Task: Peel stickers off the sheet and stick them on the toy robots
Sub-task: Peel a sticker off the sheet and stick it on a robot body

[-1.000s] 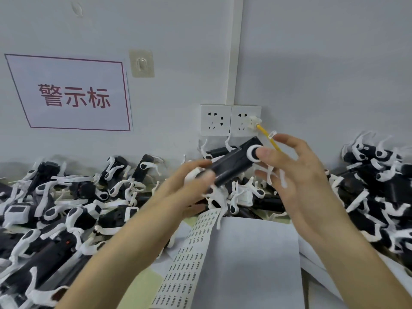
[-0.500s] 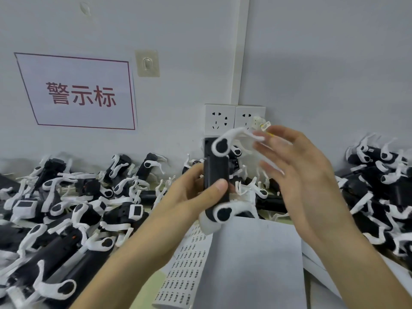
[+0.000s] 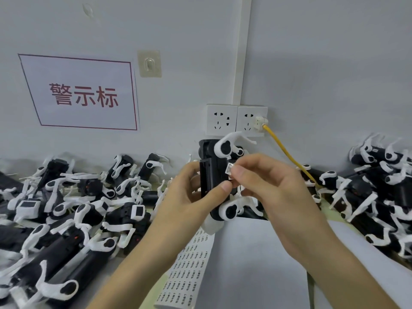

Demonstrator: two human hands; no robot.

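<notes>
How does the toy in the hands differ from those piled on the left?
The held toy stands upright in the left hand; the piled toys lie tangled in a heap. The right hand pinches a sticker at the held toy; nobody touches the piled toys. Both are black with white limbs.

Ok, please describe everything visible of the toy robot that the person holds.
The toy robot has a black oblong body, plastic by its look, with white curved limbs on round black joints near top and bottom, and a white piece at its lower end. It is held upright above the sticker sheet. The left hand grips its left side, thumb across the front; the right hand pinches a small white sticker at its upper right edge.
</notes>
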